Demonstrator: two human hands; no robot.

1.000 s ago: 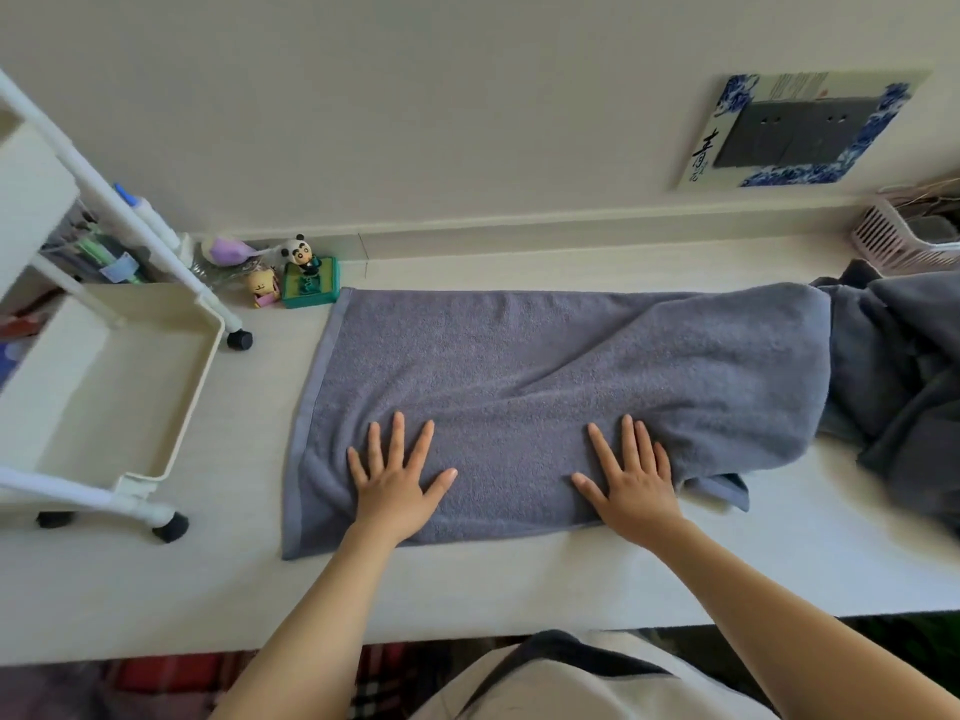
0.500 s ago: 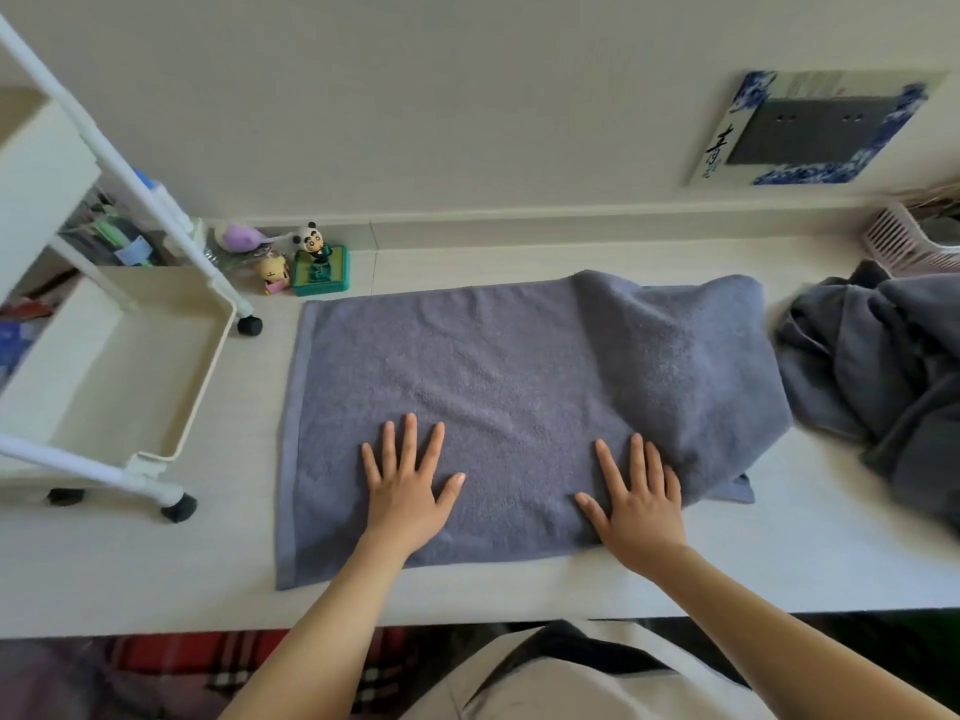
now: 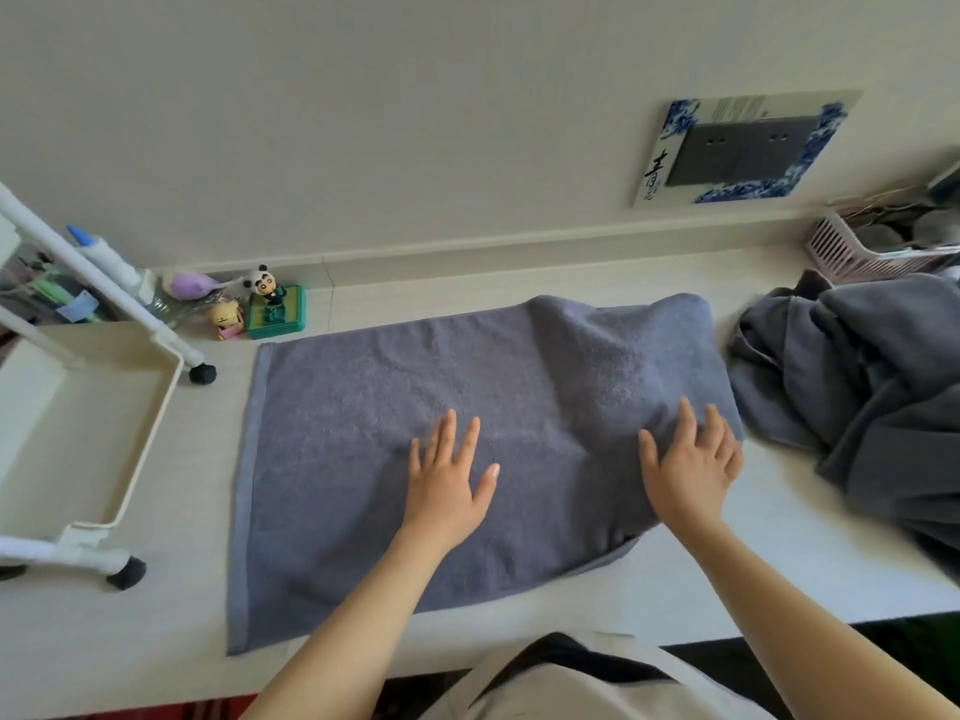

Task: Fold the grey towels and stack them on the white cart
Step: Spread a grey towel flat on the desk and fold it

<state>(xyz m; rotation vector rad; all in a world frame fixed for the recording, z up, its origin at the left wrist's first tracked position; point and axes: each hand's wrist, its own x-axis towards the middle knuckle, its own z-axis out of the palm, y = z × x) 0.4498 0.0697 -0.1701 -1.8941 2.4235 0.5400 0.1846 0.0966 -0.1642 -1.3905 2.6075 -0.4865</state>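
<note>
Pressing down with both palms, we hold the folded grey towel flat on the tabletop, our left hand near its middle and our right hand close to its right edge. The fingers of both hands lie straight and spread on the cloth, grasping nothing. A lower layer of the towel peeks out at the near right corner. Well to the right sits a heap of unfolded grey towels, with a pink basket behind it. At the left stands the white cart on black casters, and small toy figures rest by the wall.
</note>
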